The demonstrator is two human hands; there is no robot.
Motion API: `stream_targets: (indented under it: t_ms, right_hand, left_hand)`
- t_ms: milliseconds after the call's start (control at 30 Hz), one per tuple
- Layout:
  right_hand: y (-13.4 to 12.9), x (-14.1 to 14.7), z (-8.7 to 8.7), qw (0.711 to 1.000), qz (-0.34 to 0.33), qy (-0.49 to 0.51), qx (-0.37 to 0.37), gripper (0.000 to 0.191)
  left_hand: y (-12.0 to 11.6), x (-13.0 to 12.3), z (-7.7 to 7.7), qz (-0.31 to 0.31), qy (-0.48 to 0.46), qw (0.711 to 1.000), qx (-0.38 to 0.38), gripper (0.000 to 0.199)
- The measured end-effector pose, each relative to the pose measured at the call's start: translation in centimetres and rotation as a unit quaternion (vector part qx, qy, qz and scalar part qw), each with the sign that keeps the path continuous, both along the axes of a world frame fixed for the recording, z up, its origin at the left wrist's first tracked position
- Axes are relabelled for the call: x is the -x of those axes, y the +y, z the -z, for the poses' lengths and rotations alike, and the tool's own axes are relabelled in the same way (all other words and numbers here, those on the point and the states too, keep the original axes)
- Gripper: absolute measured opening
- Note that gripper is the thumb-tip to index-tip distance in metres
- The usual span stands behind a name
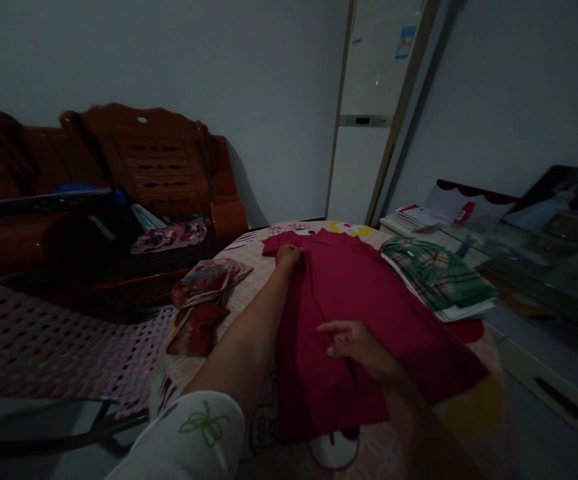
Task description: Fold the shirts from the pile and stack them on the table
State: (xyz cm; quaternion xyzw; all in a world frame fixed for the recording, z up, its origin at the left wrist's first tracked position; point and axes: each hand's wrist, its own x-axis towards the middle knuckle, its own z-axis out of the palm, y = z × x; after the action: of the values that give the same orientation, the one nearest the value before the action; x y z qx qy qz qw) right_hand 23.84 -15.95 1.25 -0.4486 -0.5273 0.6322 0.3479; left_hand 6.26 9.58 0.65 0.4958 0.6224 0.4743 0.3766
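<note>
A dark pink short-sleeved shirt (353,280) lies spread on the round table, its collar end away from me. Along its left part runs a long crease, with a strip of cloth turned over. Near the left sleeve, my left hand (289,255) has its fingers closed on the shirt. My right hand (356,343) hovers over or lightly touches the lower middle of the shirt, index finger stretched out and thumb apart from it. Nothing shows between those fingers.
Crumpled patterned cloth (209,283) lies at the table's left edge. Folded green plaid clothing (436,273) sits at its right. A pink woven chair (69,347) stands at left, a wooden sofa (149,160) behind. To the right is a glass-topped cabinet (543,247).
</note>
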Motion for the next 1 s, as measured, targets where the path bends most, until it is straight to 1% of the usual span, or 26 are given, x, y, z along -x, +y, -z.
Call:
stream_targets:
  t_ms: [100, 167, 200, 300, 400, 500, 600, 667, 733, 800, 900, 1000]
  right_hand:
    - [-0.1, -0.1, -0.2, 1.000, -0.007, -0.014, -0.003, 0.047]
    - [-0.1, -0.2, 0.0, 0.998, -0.010, -0.053, -0.014, 0.044]
    - [0.0, -0.3, 0.2, 0.997, -0.011, -0.077, -0.022, 0.043]
    - [0.1, -0.4, 0.9, 0.989, -0.030, -0.135, -0.053, 0.043]
    - [0.2, -0.7, 1.1, 0.980, -0.065, -0.169, -0.078, 0.044]
    - [0.2, -1.2, 0.6, 0.982, -0.097, -0.142, -0.083, 0.039]
    - [0.2, -2.0, -0.1, 0.987, -0.124, -0.076, -0.070, 0.034]
    - [0.2, -2.7, -0.4, 0.988, -0.126, -0.062, -0.066, 0.032]
    - [0.1, -3.2, -0.5, 0.986, -0.132, -0.083, -0.056, 0.029]
    - [0.0, -3.6, -0.4, 0.982, -0.155, -0.108, -0.028, 0.029]
    - [-0.3, -3.8, -0.3, 0.972, -0.197, -0.126, 0.025, 0.036]
    - [-0.2, -4.0, -0.3, 0.965, -0.217, -0.140, 0.044, 0.042]
  left_hand:
    - [-0.1, 0.2, 0.0, 0.023, 0.055, 0.998, -0.009, 0.007]
    - [-0.5, 0.6, 0.0, 0.048, 0.091, 0.995, -0.016, 0.005]
    - [-0.8, 0.9, -0.1, 0.060, 0.107, 0.992, -0.021, 0.007]
    - [-2.1, 1.9, -0.6, 0.080, 0.144, 0.985, -0.045, 0.022]
    - [-4.1, 3.5, -1.1, 0.069, 0.177, 0.980, -0.063, 0.031]
    - [-6.7, 5.1, -0.9, 0.035, 0.247, 0.967, -0.048, 0.032]
    - [-9.1, 6.1, -0.4, 0.025, 0.314, 0.949, -0.021, 0.028]
    - [-10.2, 6.3, -0.2, 0.034, 0.326, 0.944, -0.024, 0.027]
    - [-10.9, 6.3, -0.2, 0.042, 0.342, 0.938, -0.030, 0.029]
    - [-11.4, 6.3, -0.4, 0.050, 0.362, 0.931, -0.023, 0.034]
    - [-12.1, 6.4, -0.7, 0.054, 0.373, 0.926, 0.001, 0.042]
    - [-13.0, 6.7, -0.8, 0.056, 0.364, 0.929, 0.032, 0.045]
